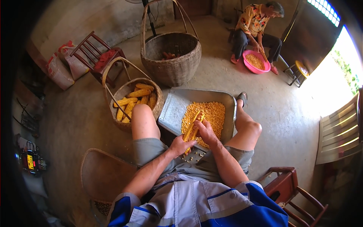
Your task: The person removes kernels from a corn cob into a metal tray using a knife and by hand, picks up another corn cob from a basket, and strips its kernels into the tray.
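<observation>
My left hand (179,147) grips the lower end of a yellow corn ear (190,130) held slanting between my knees. My right hand (206,132) is closed around a second cob (200,117), partly stripped of kernels, pressed against the first; my fingers hide part of both. Beneath them, a grey metal pan (173,106) holds a heap of loose corn kernels (211,110). Beside my left knee stands a woven handled basket (160,102) with several whole corn ears (141,93) in it. A few pale kernels (192,156) lie close to my lap.
A large wicker basket (175,72) containing reddish cobs (169,55) stands beyond the pan. Another person (251,24) sits at a pink basin (249,66) of kernels. Wooden chairs (97,46), sacks (61,72), a small stool (300,68) and a woven scoop basket (105,170) surround me.
</observation>
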The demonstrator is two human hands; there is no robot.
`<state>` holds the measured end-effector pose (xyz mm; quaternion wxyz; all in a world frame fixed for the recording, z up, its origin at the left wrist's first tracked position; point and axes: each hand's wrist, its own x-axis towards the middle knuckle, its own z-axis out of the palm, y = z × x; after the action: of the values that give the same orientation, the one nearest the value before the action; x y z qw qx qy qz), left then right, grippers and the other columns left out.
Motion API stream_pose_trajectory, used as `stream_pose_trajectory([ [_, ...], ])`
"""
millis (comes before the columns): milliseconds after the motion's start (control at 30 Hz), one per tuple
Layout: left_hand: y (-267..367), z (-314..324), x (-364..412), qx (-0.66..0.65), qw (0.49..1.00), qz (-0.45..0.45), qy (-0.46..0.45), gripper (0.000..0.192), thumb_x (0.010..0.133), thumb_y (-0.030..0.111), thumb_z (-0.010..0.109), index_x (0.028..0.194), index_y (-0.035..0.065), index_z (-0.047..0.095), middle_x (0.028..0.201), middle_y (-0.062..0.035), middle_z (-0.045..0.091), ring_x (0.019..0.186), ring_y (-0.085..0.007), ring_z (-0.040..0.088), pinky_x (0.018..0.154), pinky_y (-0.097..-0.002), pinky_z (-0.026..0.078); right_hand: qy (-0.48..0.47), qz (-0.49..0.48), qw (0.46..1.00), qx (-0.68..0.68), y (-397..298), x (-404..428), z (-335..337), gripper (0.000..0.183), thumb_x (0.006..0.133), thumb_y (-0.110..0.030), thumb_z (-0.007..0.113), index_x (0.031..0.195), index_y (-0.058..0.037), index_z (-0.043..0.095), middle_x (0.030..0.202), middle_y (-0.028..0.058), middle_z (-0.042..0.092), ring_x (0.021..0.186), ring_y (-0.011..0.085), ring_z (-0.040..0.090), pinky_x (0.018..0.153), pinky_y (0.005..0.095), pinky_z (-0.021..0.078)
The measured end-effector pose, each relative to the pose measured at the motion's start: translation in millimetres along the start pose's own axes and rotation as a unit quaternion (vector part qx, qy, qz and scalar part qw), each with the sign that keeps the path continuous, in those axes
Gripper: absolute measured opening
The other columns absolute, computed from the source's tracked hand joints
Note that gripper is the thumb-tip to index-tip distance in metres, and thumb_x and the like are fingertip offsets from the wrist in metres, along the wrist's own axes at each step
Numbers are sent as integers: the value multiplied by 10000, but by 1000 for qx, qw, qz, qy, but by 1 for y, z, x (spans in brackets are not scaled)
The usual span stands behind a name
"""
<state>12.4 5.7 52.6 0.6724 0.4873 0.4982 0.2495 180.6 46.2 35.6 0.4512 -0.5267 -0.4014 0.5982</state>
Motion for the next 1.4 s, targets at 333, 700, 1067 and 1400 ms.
stream_pose_trajectory([
  [333,-6,0,2,75,995,37,48,312,848,216,700,1043,8,572,769,-42,614,536,-110,579,443,-259,473,-3,27,997,-78,-16,-6,18,454,851,-391,663,932,54,618,786,102,624,664,137,579,539,295,451],
  [700,-4,-4,1,-48,999,-17,7,294,853,218,688,1050,32,576,791,-28,580,547,-109,557,450,-255,464,-53,-101,988,-104,8,0,11,328,892,-275,627,1099,-22,600,940,149,585,782,216,606,654,312,506],
  [1067,-1,-2,6,-34,999,-30,14,253,860,205,673,1013,24,584,765,-26,585,556,-119,570,467,-261,479,-28,18,999,-37,1,-6,13,443,855,-342,652,1058,47,583,901,125,637,781,182,619,671,312,513],
  [1400,-7,1,4,114,983,125,68,386,799,240,723,1049,-9,568,892,-83,641,714,-178,631,652,-318,526,-3,37,999,40,-1,0,7,410,867,-369,645,1052,-14,557,767,51,582,599,114,520,509,271,411],
])
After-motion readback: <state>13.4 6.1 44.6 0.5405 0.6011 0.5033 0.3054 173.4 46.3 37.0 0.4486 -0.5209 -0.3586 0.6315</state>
